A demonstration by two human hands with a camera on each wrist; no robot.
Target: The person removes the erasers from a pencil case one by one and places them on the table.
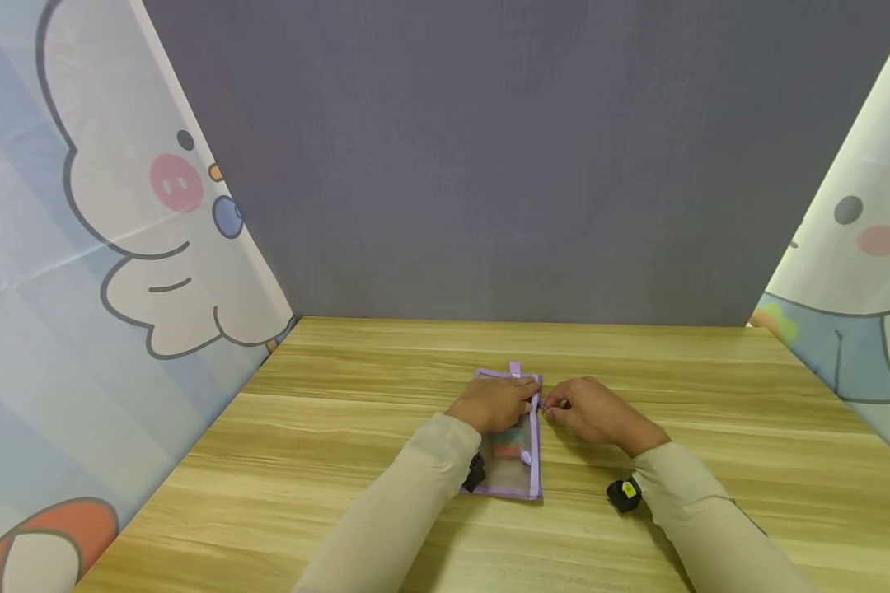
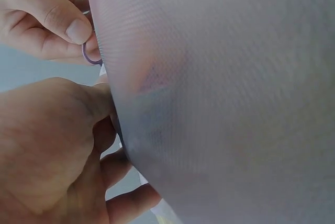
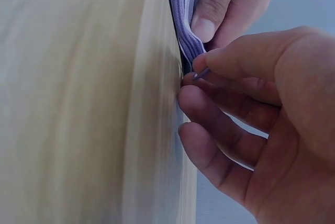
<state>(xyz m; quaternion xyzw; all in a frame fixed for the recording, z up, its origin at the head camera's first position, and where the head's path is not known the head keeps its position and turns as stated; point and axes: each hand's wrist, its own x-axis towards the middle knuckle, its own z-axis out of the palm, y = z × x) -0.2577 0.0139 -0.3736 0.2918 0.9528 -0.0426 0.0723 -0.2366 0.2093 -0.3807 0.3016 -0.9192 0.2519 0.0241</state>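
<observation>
A mesh zipper pouch (image 1: 506, 476) with purple trim lies flat on the wooden table, something reddish and green showing through its mesh. Across its upper part lies my left hand (image 1: 493, 403), fingers reaching to the right edge; in the right wrist view its thumb (image 3: 205, 28) and a finger grip the purple zipper band (image 3: 180, 12). Just outside that edge, near the upper right corner, my right hand (image 1: 589, 409) pinches the zipper's pull ring (image 2: 85, 54) between thumb and index finger. Its other fingers are loosely bent beside the pouch.
The wooden table (image 1: 304, 445) extends on both sides of the pouch. A dark grey panel (image 1: 489, 165) stands behind it, with cartoon-printed cloth (image 1: 30, 272) at the sides. A black wrist camera (image 1: 624, 495) sits by the right sleeve.
</observation>
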